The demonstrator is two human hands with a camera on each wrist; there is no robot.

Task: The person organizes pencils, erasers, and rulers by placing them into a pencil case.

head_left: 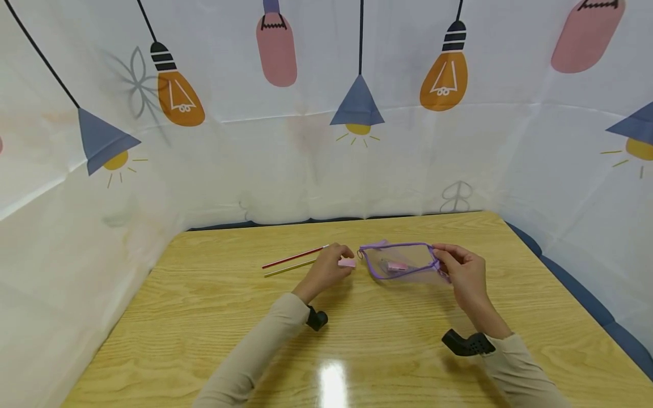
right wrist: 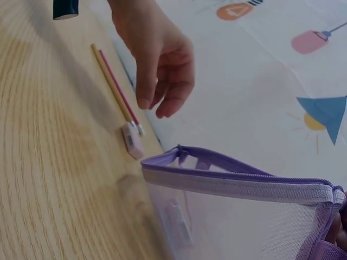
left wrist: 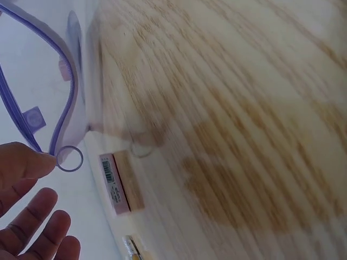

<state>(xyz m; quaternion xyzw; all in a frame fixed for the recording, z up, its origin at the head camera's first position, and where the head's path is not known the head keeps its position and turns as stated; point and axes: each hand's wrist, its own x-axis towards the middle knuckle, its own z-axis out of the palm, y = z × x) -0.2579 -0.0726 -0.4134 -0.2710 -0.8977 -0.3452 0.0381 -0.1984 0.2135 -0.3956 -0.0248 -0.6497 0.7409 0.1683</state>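
Note:
My right hand (head_left: pixel 466 277) grips the right end of a purple-edged mesh zip pouch (right wrist: pixel 233 216), its zipper open at the top. Inside the pouch lies a small pink object (head_left: pixel 397 266), blurred by the mesh. My left hand (head_left: pixel 329 267) hovers above the table left of the pouch, fingers loosely bent and holding nothing, as the right wrist view (right wrist: pixel 162 65) shows. Beneath it lies a pink-sleeved eraser (left wrist: pixel 115 184) with a barcode. Beyond that, a red pencil (head_left: pixel 293 257) and a yellow pencil (head_left: pixel 288 268) lie side by side, partly hidden by the left hand.
The wood-grain table (head_left: pixel 388 340) reaches back to a white curtain (head_left: pixel 306 170) printed with lamps and bulbs, which also hangs along both sides. A ring (left wrist: pixel 69 158) hangs at the pouch's zipper end. Black wrist cameras (head_left: pixel 468 343) sit at both cuffs.

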